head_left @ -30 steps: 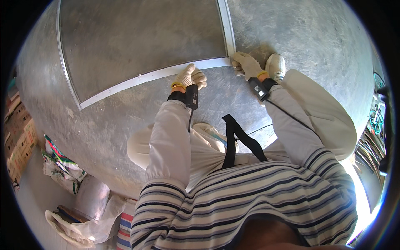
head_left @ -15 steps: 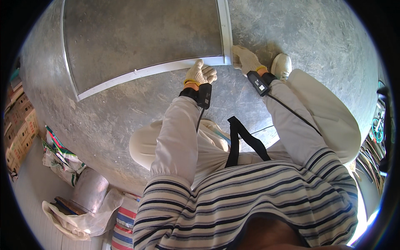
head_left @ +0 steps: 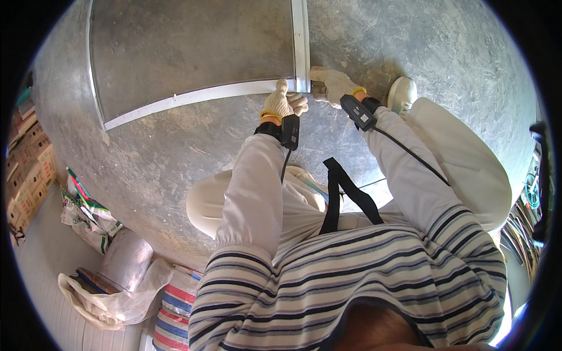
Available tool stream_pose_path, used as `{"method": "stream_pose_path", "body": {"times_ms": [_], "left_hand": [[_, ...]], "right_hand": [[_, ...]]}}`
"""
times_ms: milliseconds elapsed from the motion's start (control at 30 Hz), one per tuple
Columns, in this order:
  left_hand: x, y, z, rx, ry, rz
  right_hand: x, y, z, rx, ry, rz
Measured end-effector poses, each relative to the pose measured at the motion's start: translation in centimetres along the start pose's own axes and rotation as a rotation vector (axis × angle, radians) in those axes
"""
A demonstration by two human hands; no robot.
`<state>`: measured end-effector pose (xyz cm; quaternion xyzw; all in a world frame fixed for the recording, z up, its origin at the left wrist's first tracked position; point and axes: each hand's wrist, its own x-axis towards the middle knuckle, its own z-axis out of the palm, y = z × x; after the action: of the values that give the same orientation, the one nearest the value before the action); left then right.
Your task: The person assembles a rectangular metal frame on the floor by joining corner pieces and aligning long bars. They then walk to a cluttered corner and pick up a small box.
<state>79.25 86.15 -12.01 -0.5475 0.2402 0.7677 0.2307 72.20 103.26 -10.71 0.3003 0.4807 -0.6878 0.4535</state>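
Observation:
A large window screen [head_left: 193, 55] with a pale metal frame and a dark see-through panel lies at the top left, over the concrete floor. Both my hands wear cream knitted gloves. My left hand [head_left: 283, 102] is closed at the frame's near edge, close to the right corner, thumb laid over the rail and fingers curled on the near side. At the frame's right side, by the same corner, my right hand [head_left: 333, 85] has its fingers bent against the edge. Its fingertips are partly hidden.
My white shoe [head_left: 403, 93] stands right of my right hand. At the left are stacked cartons [head_left: 29, 175], printed bags [head_left: 88, 210], a metal cylinder [head_left: 127, 260] in a pale sack [head_left: 132, 307] and a striped bag [head_left: 175, 310]. Thin rods [head_left: 521, 234] lie at the far right.
The screen's near right corner has shifted left, and my right hand has moved left with it. My left hand stays nearly in place, now closer to that corner.

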Motion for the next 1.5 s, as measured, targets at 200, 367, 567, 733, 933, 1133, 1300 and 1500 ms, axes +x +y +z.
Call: {"method": "stream_pose_path", "body": {"times_ms": [200,367,567,733,933,1133,1300,1500], "left_hand": [[1.2,0.5,-2.3,0.077,-0.194,-0.044],[0.9,-2.0,-0.7,-0.002,-0.174,0.052],[-1.3,-1.7,1.7,0.017,-0.136,0.084],[-2.6,-2.1,2.5,-0.044,-0.139,0.138],[-3.2,-2.1,3.3,-0.047,-0.073,0.241],[-3.1,-1.9,2.9,-0.018,-0.031,0.263],[-2.0,-1.5,2.0,-0.108,-0.088,0.259],[-3.9,-0.1,0.9,0.05,-0.17,0.131]], "right_hand": [[0.9,0.6,1.3,-0.036,0.068,-0.184],[0.2,-0.7,1.3,-0.413,0.074,-0.211],[-0.4,-0.6,2.3,-0.415,0.149,-0.24],[-0.2,-0.8,1.7,-0.568,0.13,-0.285],[0.9,-0.2,1.4,-0.545,0.1,-0.291],[1.1,0.1,1.9,-0.507,0.126,-0.279],[0.3,0.8,3.3,-0.597,0.17,-0.237],[-1.2,-0.1,4.5,-0.666,0.092,-0.096]]}}
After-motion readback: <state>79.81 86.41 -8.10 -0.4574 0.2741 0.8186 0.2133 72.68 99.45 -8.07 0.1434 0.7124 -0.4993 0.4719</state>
